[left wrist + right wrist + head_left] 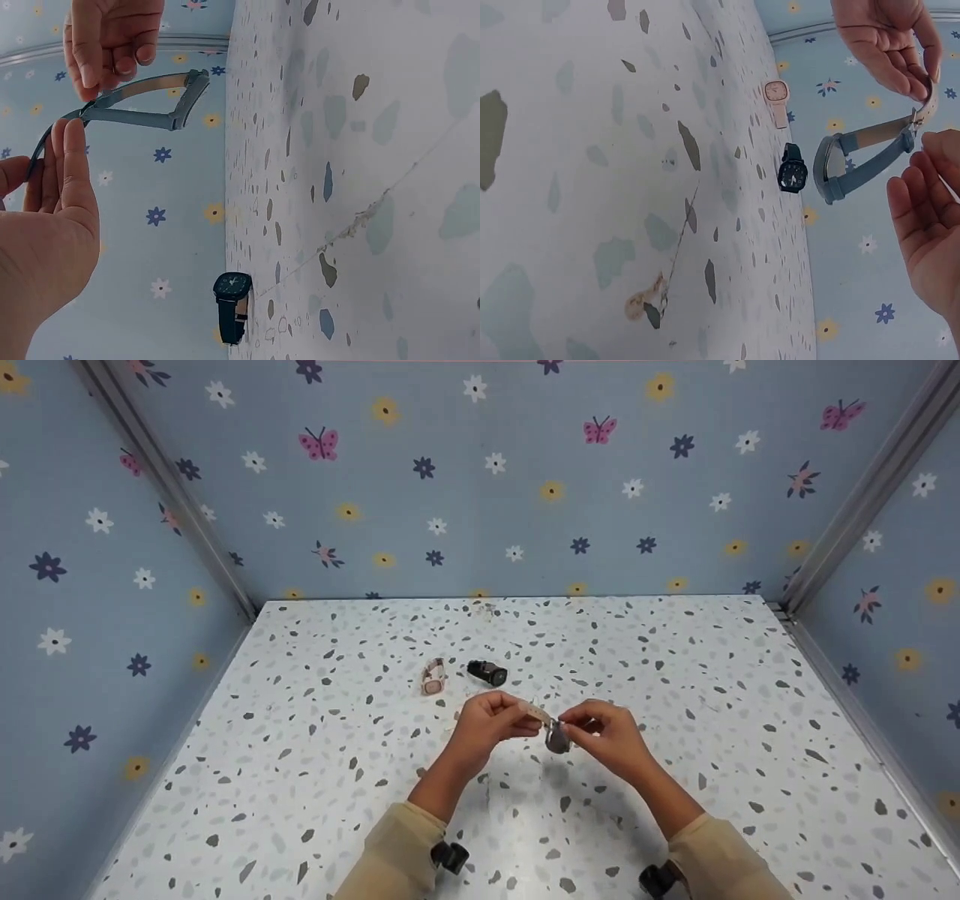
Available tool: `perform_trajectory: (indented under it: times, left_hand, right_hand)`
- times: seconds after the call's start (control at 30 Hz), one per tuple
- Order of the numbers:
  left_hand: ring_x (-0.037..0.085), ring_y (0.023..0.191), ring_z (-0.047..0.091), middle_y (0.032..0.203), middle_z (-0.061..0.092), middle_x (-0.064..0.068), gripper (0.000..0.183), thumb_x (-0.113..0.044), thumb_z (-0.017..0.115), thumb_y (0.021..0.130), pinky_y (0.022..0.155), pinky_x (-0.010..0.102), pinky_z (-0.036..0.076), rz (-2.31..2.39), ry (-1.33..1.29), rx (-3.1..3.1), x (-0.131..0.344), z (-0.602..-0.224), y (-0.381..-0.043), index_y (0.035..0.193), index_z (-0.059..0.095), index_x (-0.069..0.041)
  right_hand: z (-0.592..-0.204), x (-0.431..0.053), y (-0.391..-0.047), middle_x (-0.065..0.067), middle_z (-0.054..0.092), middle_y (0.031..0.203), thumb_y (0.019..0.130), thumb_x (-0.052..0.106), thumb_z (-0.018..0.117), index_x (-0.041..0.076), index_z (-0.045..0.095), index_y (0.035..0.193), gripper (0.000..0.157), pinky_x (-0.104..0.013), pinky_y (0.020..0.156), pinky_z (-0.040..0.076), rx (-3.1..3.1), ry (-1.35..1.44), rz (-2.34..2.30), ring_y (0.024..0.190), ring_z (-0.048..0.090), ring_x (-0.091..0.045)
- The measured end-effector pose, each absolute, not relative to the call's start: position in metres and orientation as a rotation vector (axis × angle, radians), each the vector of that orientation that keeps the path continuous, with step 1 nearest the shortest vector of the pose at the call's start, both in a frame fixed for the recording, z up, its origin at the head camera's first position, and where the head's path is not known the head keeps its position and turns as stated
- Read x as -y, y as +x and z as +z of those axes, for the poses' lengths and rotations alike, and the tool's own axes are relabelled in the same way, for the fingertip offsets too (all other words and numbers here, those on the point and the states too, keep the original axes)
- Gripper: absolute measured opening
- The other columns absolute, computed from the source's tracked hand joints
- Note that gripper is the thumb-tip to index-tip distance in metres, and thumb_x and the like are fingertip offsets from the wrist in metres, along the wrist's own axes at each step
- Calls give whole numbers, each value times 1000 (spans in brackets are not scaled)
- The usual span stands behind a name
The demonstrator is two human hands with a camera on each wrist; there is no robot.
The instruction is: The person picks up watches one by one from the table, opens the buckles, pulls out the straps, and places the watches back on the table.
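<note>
Blue-grey watch (557, 739) is held up off the speckled table (300, 780), around 5 o'clock from centre in the head view. Left hand (489, 729), at its 9 o'clock, has the strap's free end pinched; right hand (613, 741), at 3, pinches near the buckle. So two hands, three watches total: this one, plus one black watch (487, 673) and one pink watch (433, 677) lying toward 10 o'clock.

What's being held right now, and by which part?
A grey-blue watch, by its strap: the left hand pinches the free end, the right hand pinches near the buckle.
</note>
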State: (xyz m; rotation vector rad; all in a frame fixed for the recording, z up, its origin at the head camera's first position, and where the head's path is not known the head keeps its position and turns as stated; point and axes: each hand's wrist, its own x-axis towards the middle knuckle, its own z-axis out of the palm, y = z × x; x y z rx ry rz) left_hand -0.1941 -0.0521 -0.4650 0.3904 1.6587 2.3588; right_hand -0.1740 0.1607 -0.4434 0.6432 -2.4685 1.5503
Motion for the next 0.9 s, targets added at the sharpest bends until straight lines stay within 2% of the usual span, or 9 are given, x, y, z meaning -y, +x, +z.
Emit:
perform_trajectory:
  times: [0.3,0.9]
  left_hand:
    - [24,88,71,98,70,19,20,-7,62,96,86,43,56,2326,436,-1675,50,-464,-193,104,64,11]
    - [24,89,71,97,70,21,20,-5,61,96,87,43,55,2340,433,-1649,49,-464,-195,105,63,13]
  right_hand:
    - [-448,-159,-179,-12,70,85,84,-4,73,-5,74,89,5,-20,68,54,2394,670,1673,77,62,-11]
    - [-447,-155,-183,-12,68,82,86,0,72,-6,71,83,6,-23,70,56,2407,681,1608,76,62,-11]
